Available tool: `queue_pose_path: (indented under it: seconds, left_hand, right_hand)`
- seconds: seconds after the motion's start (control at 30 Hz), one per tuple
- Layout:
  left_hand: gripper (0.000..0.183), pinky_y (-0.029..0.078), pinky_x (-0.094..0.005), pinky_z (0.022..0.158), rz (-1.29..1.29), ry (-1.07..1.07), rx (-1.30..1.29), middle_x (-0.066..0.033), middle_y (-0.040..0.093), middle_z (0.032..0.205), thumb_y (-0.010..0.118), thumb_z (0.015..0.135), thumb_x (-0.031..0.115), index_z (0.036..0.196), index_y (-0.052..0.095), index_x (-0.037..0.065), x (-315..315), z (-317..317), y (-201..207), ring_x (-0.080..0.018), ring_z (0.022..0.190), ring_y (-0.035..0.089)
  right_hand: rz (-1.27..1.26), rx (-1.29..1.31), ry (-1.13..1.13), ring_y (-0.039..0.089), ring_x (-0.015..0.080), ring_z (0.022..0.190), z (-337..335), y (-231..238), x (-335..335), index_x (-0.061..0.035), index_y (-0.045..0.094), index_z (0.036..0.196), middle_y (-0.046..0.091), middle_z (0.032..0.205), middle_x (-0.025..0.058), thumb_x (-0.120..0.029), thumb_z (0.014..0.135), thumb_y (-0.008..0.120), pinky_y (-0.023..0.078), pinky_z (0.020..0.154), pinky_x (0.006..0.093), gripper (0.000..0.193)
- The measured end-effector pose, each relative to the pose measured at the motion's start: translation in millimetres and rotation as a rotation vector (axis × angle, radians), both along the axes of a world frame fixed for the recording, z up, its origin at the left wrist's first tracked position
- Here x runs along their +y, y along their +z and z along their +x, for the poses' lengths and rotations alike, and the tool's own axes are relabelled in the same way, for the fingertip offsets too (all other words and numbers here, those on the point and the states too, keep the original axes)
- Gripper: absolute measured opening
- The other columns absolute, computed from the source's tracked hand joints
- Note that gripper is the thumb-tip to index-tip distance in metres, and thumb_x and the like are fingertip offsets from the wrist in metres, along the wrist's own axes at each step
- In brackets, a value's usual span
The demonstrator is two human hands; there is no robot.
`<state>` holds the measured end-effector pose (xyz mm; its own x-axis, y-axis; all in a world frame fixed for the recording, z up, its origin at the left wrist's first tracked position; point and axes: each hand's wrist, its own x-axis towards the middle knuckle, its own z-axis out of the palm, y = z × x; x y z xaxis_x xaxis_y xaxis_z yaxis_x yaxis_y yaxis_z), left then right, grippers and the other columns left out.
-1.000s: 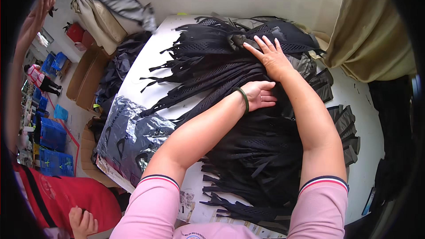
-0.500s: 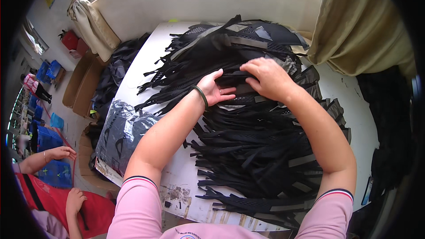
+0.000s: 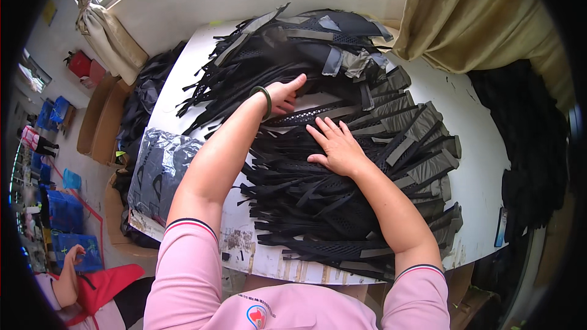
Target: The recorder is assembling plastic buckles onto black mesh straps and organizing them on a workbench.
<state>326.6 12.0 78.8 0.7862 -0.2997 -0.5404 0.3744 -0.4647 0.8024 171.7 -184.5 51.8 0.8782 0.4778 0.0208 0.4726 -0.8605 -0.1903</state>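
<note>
Mid-frame, the spread right hand (image 3: 341, 150) maybe smoothed long black cloth strips (image 3: 299, 184). I couldn't tell what the left hand (image 3: 282, 96) held. Next seemingly needed soft pats.

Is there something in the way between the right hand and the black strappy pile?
No, nothing visible is. The right hand appears to rest right on the black strappy pile, palm down. The left hand is farther up and left, not between them.

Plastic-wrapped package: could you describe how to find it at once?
Find the white table, then its near left corner. There, beside the left forearm, lies the grey package; its shiny clear wrapping sets it apart from the black strips.
</note>
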Motion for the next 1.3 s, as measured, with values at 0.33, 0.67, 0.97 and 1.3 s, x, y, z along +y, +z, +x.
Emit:
queue_pose_path:
  seconds: [0.33, 0.67, 0.97, 1.3]
  left_hand:
    - [0.104, 0.026, -0.046, 0.11, 0.595, -0.572, -0.61, -0.0187, 0.035, 0.144, 0.056, 0.069, 0.078, 0.142, 0.035, 0.008, -27, -88, 21, -0.0335, 0.135, 0.032]
    - [0.124, 0.029, -0.0463, 0.11, 0.676, -0.819, -0.6, -0.0186, 0.024, 0.149, 0.078, 0.055, 0.064, 0.15, 0.008, 0.028, -122, -121, 4, -0.0373, 0.138, 0.023]
    - [0.084, 0.033, -0.0426, 0.107, 0.484, -1.171, -0.613, -0.0111, 0.043, 0.141, 0.063, 0.075, 0.004, 0.145, 0.03, 0.035, -108, -120, -7, -0.0296, 0.131, 0.04]
    - [0.029, 0.046, -0.0318, 0.092, -0.097, -0.298, -0.948, -0.0115, 0.064, 0.111, 0.064, 0.085, 0.011, 0.114, 0.062, 0.008, 82, -204, 82, -0.0253, 0.103, 0.06]
  right_hand:
    - [0.405, 0.021, -0.117, 0.036, 0.0323, 0.132, -98, 94, -58, -0.0094, 0.047, 0.133, 0.04, 0.142, 0.0183, -0.038, 0.08, 0.068, 0.029, 0.108, 0.0452, 0.064]
    - [0.075, -0.082, -0.336, 0.022, 0.039, 0.137, -277, 29, -67, -0.0194, 0.04, 0.14, 0.025, 0.148, 0.0185, -0.06, 0.06, 0.073, 0.009, 0.11, 0.0628, 0.096]
    - [0.254, -0.251, -0.111, 0.035, 0.0335, 0.129, -211, 14, 16, -0.0178, 0.049, 0.133, 0.038, 0.134, 0.0178, -0.051, 0.064, 0.075, 0.016, 0.11, 0.06, 0.08]
    - [0.051, -0.263, -0.223, 0.027, 0.0325, 0.136, -214, 28, -17, -0.0184, 0.043, 0.137, 0.033, 0.145, 0.0141, -0.04, 0.066, 0.077, 0.014, 0.109, 0.0619, 0.081]
